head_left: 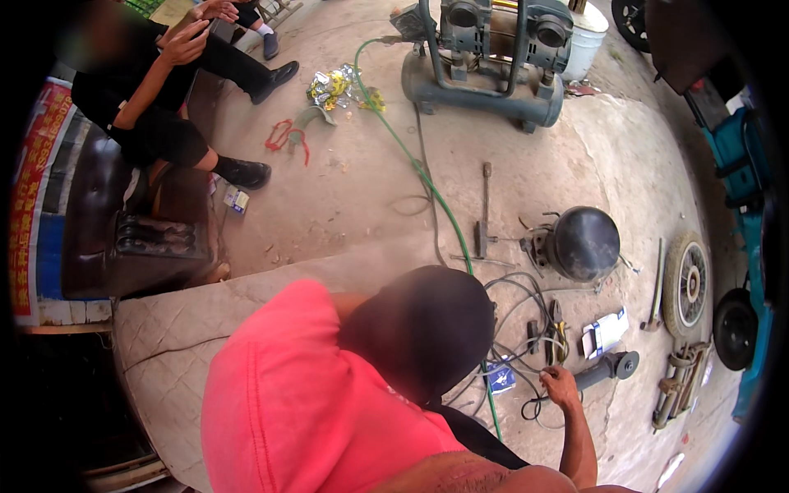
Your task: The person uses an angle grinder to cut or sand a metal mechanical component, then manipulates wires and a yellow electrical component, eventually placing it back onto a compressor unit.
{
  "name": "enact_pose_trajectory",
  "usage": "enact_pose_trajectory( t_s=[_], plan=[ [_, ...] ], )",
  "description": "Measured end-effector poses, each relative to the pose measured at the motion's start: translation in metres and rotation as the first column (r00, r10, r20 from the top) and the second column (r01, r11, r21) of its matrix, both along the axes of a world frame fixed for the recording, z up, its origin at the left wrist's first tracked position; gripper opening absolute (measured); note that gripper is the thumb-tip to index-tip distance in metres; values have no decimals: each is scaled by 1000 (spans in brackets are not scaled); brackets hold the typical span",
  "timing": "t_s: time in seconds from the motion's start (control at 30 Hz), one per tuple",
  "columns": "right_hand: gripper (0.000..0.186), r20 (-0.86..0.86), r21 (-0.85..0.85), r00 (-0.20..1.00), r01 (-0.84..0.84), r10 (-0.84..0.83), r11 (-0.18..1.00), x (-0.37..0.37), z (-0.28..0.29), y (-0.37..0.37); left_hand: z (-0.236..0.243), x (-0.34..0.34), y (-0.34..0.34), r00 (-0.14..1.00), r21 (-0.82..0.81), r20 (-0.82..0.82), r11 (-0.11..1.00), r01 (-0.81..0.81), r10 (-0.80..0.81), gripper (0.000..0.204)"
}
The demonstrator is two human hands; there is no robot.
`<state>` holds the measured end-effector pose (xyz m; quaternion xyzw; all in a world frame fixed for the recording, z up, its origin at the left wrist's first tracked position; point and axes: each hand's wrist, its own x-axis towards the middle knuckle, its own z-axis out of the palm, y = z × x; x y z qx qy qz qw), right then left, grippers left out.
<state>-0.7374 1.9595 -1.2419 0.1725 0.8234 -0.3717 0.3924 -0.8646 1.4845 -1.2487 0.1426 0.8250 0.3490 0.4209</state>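
Neither my left hand nor my right hand shows. Directly below me a person in a red shirt (279, 386) bends low, head blurred. That person's hand (555, 382) pinches a thin cable or hose among tangled grey lines. Beside it lie an angle grinder (600, 371), pliers (557, 333), a blue packet (500, 376) and a white box (604, 333). Above these sit a black domed compressor unit (585, 242) and a T-handled wrench (485, 205). A green hose (431, 193) runs from the large air compressor (485, 99) down past the person's head.
At upper left a person in black (226, 70) sits on a worn brown sofa (90, 222); another's leg shows behind. Crumpled foil (329, 86) and red straps (283, 135) lie mid-floor. A white bucket (585, 45), spoked wheel (684, 283) and teal vehicle (740, 148) stand at right.
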Motion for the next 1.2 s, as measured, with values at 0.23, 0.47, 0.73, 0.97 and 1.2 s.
enact_pose_trajectory(
  t_s=[0.23,0.47,0.73,0.97,1.2],
  plan=[
    [43,17,3,1000,4,-4,1000,-2,5,-2,-1,1,-4,1000,-5,-1,1000,-19,19,35],
    [33,-76,-31,997,25,-27,999,3,-8,4,4,-3,-6,1000,-15,-7,999,-29,28,35],
    [42,2,-9,999,33,-33,999,-1,-3,5,3,-1,-2,999,-8,-5,999,-44,44,34],
    [41,-13,-16,999,32,-33,999,-1,-3,6,2,0,-3,998,-5,-2,998,-67,67,34],
    [41,-15,-20,999,36,-36,999,2,-8,7,3,-1,-9,997,-13,5,997,-81,81,34]
  ],
)
